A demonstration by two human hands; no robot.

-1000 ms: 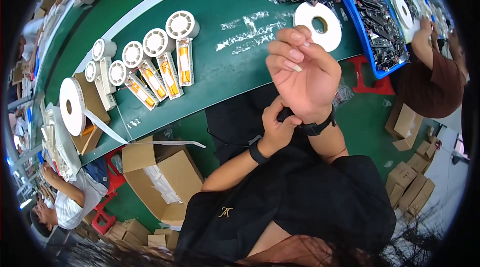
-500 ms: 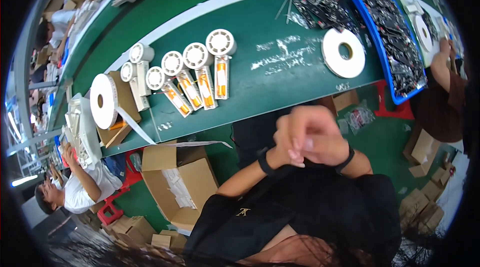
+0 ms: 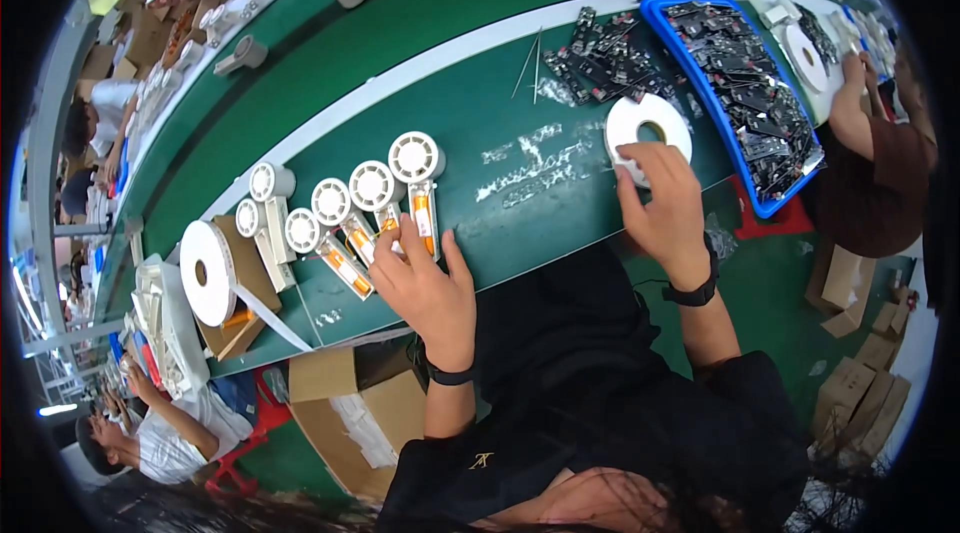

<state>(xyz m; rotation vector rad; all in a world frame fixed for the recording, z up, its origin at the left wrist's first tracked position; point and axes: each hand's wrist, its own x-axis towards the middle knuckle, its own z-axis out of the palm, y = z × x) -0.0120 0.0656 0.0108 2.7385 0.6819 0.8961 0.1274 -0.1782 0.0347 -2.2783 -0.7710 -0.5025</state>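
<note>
My left hand [image 3: 425, 288] is over the table's near edge, fingers spread. Its fingertips hover over or touch the open handles in a row of white handheld fans [image 3: 372, 186]; I cannot tell which. Each fan has a round slotted head, and orange cells show in the opened handles. On the right, my right hand [image 3: 662, 208] reaches to a white tape roll [image 3: 680, 129] lying flat. Its thumb and forefinger are apart at the roll's near side, covering part of the rim. Whether they touch it is unclear.
Black circuit boards [image 3: 612, 58] lie piled behind the roll, beside a blue tray [image 3: 722, 123] full of them. A second tape roll [image 3: 207, 273] stands at left by a cardboard piece. A carton [image 3: 325, 378] sits below the edge. Co-workers sit on both sides.
My hands, held together in front of me before, have parted. The left has gone to the fans, the right to the tape roll. The view has shifted slightly.
</note>
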